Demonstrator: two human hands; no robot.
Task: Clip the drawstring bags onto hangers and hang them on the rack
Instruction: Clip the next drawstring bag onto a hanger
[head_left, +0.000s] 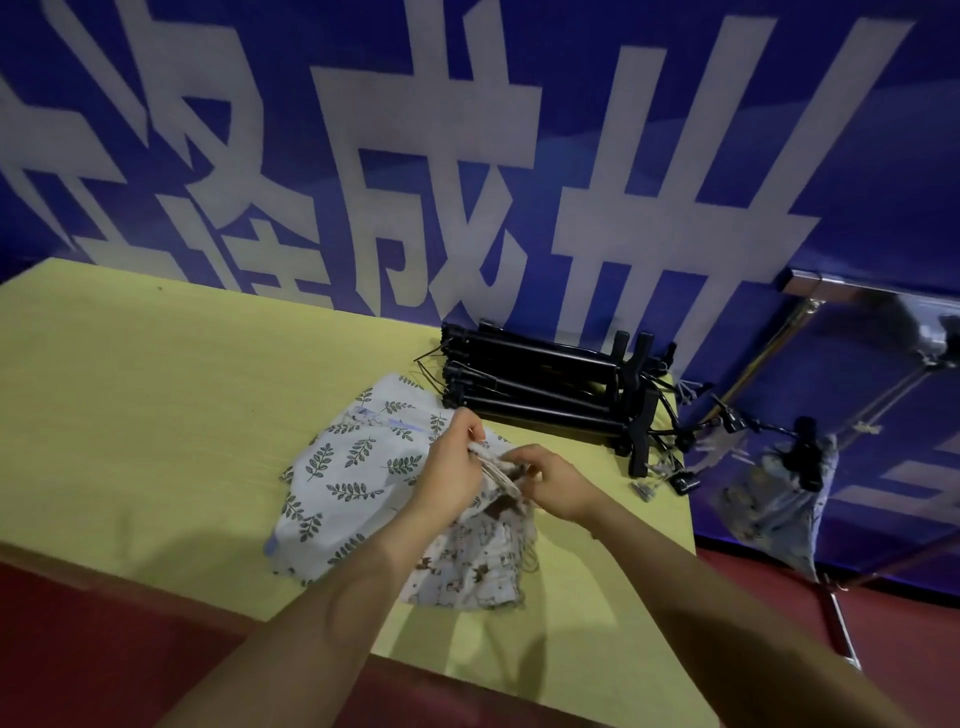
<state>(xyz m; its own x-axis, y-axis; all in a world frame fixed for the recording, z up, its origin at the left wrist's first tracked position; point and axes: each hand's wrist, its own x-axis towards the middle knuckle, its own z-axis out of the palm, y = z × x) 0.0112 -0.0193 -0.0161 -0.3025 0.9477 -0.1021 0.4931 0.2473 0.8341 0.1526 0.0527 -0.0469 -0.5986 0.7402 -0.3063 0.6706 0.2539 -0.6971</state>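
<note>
A small drawstring bag with a brown animal print hangs from both my hands just above the yellow table. My left hand pinches its gathered top edge. My right hand pinches the same top edge from the right side. Under it lies a white bag with a dark leaf print, flat on the table. A stack of black clip hangers sits at the table's far right. On the metal rack to the right, one printed bag hangs from a black hanger.
A blue banner with large white characters covers the wall behind the table. Loose clips lie by the table's right edge. Red floor runs in front of and beside the table.
</note>
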